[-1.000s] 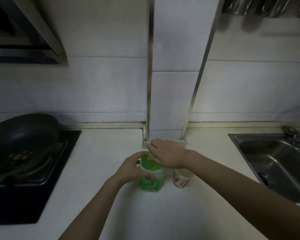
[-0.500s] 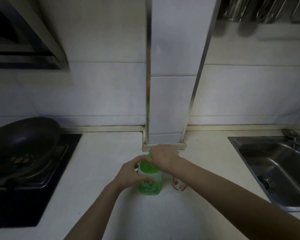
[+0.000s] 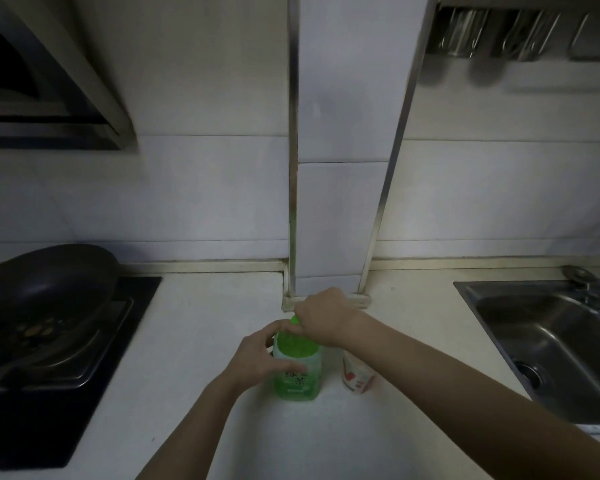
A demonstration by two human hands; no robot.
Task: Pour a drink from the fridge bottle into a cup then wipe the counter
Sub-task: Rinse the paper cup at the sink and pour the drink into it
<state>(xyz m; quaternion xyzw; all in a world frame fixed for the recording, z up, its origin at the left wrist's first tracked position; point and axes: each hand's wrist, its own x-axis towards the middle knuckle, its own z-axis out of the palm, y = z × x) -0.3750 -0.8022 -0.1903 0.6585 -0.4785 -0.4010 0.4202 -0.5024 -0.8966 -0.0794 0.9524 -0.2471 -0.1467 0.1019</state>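
A green bottle (image 3: 300, 379) with a green-and-white label stands upright on the white counter (image 3: 205, 327). My left hand (image 3: 260, 356) grips its body from the left side. My right hand (image 3: 321, 318) is curled over the top of the bottle and holds the green cap (image 3: 294, 320), which shows only at its edge. A white paper cup (image 3: 357, 377) with red print stands just right of the bottle, its rim hidden under my right forearm.
A black pan (image 3: 45, 289) sits on the stove (image 3: 59, 393) at the left. A steel sink (image 3: 548, 344) lies at the right. A tiled column (image 3: 336, 202) rises from the counter right behind the bottle. Utensils hang at the upper right.
The view has tilted up a little, so bottle and hands sit lower in frame. My right hand has turned slightly on the cap; my left hand keeps its grip.
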